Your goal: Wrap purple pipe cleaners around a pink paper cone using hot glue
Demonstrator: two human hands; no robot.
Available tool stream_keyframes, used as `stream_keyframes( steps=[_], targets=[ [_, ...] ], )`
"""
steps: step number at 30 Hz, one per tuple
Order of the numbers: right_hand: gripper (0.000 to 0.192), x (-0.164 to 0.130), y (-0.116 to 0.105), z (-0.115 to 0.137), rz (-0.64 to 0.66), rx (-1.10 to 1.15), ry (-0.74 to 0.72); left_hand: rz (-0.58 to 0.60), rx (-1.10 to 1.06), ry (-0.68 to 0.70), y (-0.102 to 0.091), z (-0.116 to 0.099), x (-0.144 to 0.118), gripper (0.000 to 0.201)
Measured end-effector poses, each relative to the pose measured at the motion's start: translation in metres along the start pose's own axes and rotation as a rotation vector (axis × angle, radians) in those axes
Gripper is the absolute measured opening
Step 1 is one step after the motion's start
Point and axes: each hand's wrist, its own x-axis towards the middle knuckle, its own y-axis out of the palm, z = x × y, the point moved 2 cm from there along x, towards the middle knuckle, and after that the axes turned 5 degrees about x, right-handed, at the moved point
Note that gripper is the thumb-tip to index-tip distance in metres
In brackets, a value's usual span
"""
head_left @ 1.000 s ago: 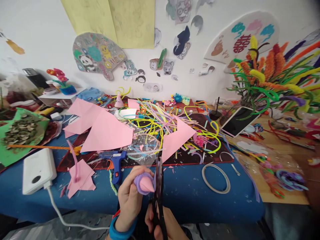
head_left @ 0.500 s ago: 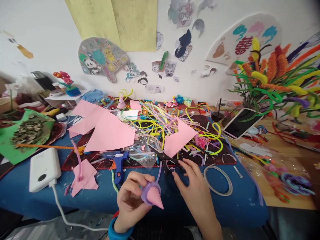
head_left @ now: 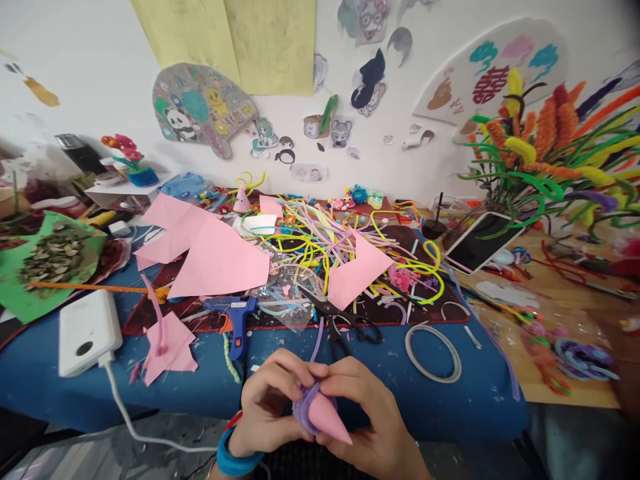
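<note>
Between my two hands is a small pink paper cone (head_left: 330, 421) with a purple fuzzy pipe cleaner (head_left: 304, 408) wound round its base; its tip points down and to the right. My left hand (head_left: 273, 400) grips the wrapped base from the left. My right hand (head_left: 367, 407) closes on the base and side from the right, fingertips close to those of the left. A purple strand (head_left: 318, 340) runs up from behind the fingers; whether it joins the wrapping is hidden. Black scissors (head_left: 345, 321) lie just beyond my hands.
A blue glue gun (head_left: 239, 323) lies left of the scissors, and a white power bank (head_left: 89, 333) with a cable is farther left. Pink paper sheets (head_left: 220, 260) and heaped pipe cleaners (head_left: 320, 233) cover the mat. A tape ring (head_left: 433, 353) lies right.
My right hand has moved from the scissors down to the cone and now grips it. My left hand has shifted slightly right with the cone. The scissors stay on the table.
</note>
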Motion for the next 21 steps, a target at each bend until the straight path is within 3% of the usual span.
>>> stream_keyframes(
  steps=[6, 15, 21],
  targets=[
    [0.029, -0.0028, 0.003, -0.0048, 0.04, -0.026, -0.097, 0.032, 0.017, -0.031, 0.0009, -0.0014, 0.0003, 0.028],
    [0.023, -0.0038, 0.0009, -0.0005, 0.019, -0.028, -0.09, 0.096, 0.054, 0.081, -0.0032, -0.0055, -0.0002, 0.028],
    [0.019, -0.0012, 0.0027, 0.0011, -0.025, -0.056, -0.089, 0.107, 0.077, 0.068, -0.0066, -0.0059, 0.0009, 0.026]
  ],
)
